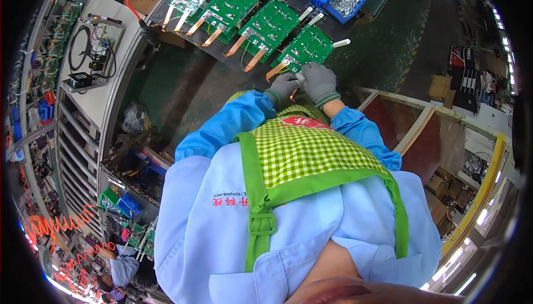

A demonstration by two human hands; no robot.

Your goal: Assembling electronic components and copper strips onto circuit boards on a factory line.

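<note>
My gloved left hand (283,88) and gloved right hand (320,83) meet at the near edge of the rightmost green circuit board (308,47). Both hands are closed, fingertips together around a small pale part (300,77) too small to name. One copper strip (276,72) sticks out from that board just left of my left hand. A second copper end (293,95) shows below, between the hands. Which hand grips which piece is hidden by the gloves.
Three more green boards with copper strips, such as this board (268,26), stand in a row leftward on the dark bench. Blue bins of metal fasteners (344,1) sit at the bench's right. A roller conveyor (82,154) runs along the left; a wooden-framed rack (416,129) stands right.
</note>
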